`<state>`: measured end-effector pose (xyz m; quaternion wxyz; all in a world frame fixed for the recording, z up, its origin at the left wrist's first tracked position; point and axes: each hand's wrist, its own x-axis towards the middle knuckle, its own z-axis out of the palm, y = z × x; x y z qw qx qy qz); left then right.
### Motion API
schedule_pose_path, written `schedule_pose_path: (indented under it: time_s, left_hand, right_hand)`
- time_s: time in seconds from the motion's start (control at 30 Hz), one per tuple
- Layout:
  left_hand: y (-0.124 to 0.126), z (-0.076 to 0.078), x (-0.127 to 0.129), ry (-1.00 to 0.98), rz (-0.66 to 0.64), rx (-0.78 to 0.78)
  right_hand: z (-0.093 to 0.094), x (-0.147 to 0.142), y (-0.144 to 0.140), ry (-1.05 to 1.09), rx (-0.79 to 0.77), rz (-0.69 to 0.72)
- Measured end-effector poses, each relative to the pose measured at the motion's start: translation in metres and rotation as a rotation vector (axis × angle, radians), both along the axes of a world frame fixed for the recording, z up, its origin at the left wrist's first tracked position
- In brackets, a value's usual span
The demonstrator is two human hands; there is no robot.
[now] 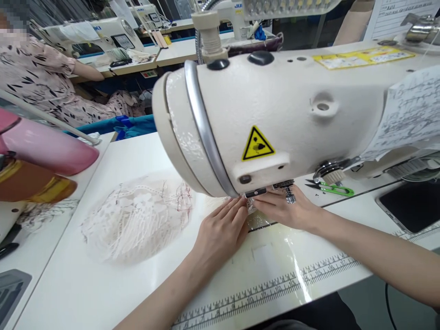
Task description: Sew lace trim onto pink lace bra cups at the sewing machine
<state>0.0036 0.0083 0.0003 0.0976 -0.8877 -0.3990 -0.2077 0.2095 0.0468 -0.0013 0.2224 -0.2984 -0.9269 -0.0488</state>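
My left hand (223, 224) lies on the bed of the sewing machine (292, 105), its fingers stretched toward the needle area. Beside it my right hand (287, 206) reaches in from the right with fingers extended, partly hidden under the machine head. A small piece of white lace (251, 205) shows between the two hands, at the fingertips. The needle itself is hidden by the head. To the left, a heap of white lace (140, 215) with reddish-brown threads rests on the table; it looks blurred.
Green thread snips (332, 188) lie right of my right hand, with a black phone (412, 201) beyond. A printed ruler (254, 295) runs along the front edge. A pink bottle (51, 142) and amber container (34, 181) stand left. A person (44, 78) sits nearby.
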Motion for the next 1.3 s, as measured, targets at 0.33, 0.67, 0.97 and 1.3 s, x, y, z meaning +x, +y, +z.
schedule_pose_path:
  time_s: [0.33,0.67,0.97,1.3]
  left_hand:
    - [-0.001,0.005,0.001,-0.02,0.052,0.073]
    - [-0.001,0.008,-0.004,-0.16,-0.153,0.044]
    - [0.003,0.002,-0.014,0.036,-0.043,-0.072]
    - [0.003,0.004,-0.012,0.052,0.011,-0.041]
  right_hand:
    - [-0.005,-0.008,-0.004,0.0,0.158,-0.026]
    - [-0.017,-0.015,0.0,0.155,-0.04,0.145]
    - [-0.022,-0.014,-0.001,0.224,-0.05,0.167]
    - [-0.026,-0.014,-0.001,0.212,-0.06,0.161]
